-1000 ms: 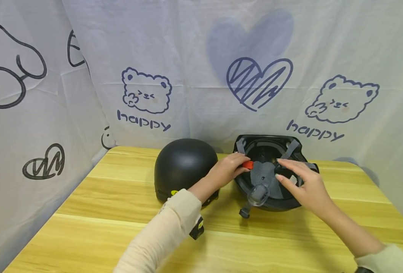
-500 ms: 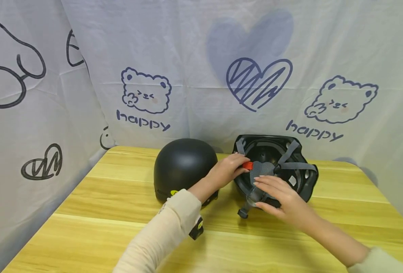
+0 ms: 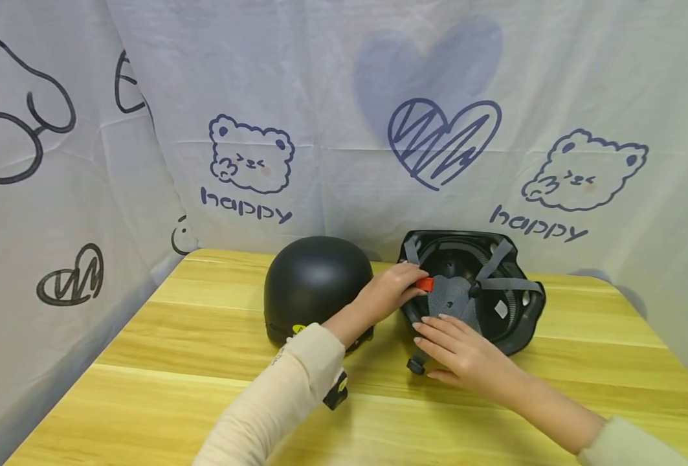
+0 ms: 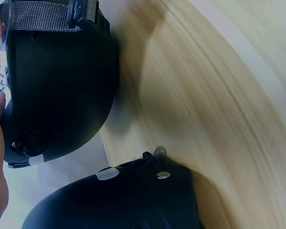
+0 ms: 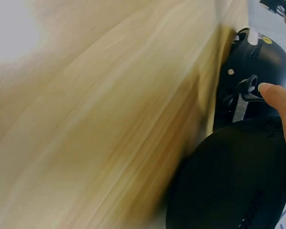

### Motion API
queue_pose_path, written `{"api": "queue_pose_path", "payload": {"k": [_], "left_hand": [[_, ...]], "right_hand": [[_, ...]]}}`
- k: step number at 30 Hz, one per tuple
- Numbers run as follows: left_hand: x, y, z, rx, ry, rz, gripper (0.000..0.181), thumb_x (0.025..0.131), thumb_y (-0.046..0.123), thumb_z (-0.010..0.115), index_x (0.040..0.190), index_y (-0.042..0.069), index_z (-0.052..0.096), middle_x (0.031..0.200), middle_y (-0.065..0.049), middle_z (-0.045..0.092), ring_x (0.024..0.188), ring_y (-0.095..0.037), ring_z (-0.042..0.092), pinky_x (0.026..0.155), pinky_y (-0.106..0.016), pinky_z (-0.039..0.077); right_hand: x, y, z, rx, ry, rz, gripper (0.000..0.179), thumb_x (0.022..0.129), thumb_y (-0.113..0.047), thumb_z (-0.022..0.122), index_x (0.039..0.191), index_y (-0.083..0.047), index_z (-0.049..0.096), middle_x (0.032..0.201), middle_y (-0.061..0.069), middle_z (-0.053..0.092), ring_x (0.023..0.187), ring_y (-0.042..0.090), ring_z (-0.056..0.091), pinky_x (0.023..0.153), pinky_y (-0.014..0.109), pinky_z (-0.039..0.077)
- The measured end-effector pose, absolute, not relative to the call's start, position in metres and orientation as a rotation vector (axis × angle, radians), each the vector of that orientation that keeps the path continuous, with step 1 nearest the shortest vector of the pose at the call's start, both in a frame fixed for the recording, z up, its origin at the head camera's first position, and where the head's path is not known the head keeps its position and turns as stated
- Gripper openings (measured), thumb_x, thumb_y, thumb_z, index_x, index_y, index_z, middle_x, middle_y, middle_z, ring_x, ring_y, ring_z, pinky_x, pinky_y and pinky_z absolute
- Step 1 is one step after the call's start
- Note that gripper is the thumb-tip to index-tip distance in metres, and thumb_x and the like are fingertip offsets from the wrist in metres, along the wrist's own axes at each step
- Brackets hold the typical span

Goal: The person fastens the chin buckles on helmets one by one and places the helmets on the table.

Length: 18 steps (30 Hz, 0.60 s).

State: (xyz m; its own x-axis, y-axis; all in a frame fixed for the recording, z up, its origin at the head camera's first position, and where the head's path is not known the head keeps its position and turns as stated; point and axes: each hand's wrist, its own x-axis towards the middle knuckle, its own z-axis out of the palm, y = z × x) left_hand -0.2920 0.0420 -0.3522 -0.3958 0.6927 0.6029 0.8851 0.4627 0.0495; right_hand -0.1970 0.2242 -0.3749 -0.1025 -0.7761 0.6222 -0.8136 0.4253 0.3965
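Note:
A black helmet (image 3: 509, 330) lies upturned, showing its dark lining, grey straps (image 3: 507, 283) and a grey mesh pad (image 3: 445, 294). My left hand (image 3: 387, 291) pinches a red buckle piece (image 3: 425, 284) at its left inner edge. In front of the rim, my right hand (image 3: 466, 353) has its fingers extended over the grey pad's lower end and hides the clear piece on the strap. A dark strap end (image 3: 416, 366) hangs below those fingers. The left wrist view shows this helmet's outer shell (image 4: 62, 90) and a grey webbing strap (image 4: 43, 16).
A second black helmet (image 3: 314, 285) stands dome-up to the left, behind my left forearm. Its dark strap end with a yellow mark (image 3: 336, 391) pokes out in front. The wooden table (image 3: 145, 362) meets a white printed cloth (image 3: 344, 200) at the back.
My right hand has moved down and left, from the black strap joint inside the upturned helmet to its near rim. My left hand keeps hold of the red buckle piece, nearly still.

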Motion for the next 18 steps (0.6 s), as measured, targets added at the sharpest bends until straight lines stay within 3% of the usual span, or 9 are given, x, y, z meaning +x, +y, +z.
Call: {"api": "queue_pose_path", "payload": {"k": [10, 15, 18], "left_hand": [[-0.291, 0.043, -0.354, -1.336, -2.21, -0.509, 0.027, 0.087, 0.017, 0.063, 0.109, 0.001, 0.063, 0.107, -0.01, 0.066, 0.103, -0.022, 0.061, 0.103, -0.034, 0.042], [-0.291, 0.042, -0.354, -1.324, -2.201, -0.5, 0.027, 0.087, 0.018, 0.063, 0.108, 0.002, 0.064, 0.106, -0.01, 0.066, 0.102, -0.021, 0.061, 0.103, -0.034, 0.042], [-0.291, 0.042, -0.355, -1.319, -2.201, -0.491, 0.026, 0.087, 0.019, 0.063, 0.107, 0.002, 0.064, 0.105, -0.009, 0.066, 0.101, -0.021, 0.062, 0.101, -0.033, 0.044]], "right_hand": [[-0.199, 0.218, -0.381, 1.371, -1.77, -0.226, 0.054, 0.103, -0.034, 0.021, 0.103, -0.008, 0.069, 0.109, 0.008, 0.068, 0.102, 0.021, 0.063, 0.118, 0.037, 0.014], [-0.199, 0.213, -0.384, 1.407, -1.703, -0.375, 0.051, 0.104, -0.026, 0.021, 0.1, -0.012, 0.07, 0.105, 0.003, 0.069, 0.103, 0.019, 0.063, 0.104, 0.042, 0.038], [-0.199, 0.211, -0.386, 1.409, -1.685, -0.447, 0.05, 0.103, -0.017, 0.021, 0.096, -0.014, 0.071, 0.102, 0.001, 0.07, 0.102, 0.017, 0.063, 0.093, 0.04, 0.045]]}}
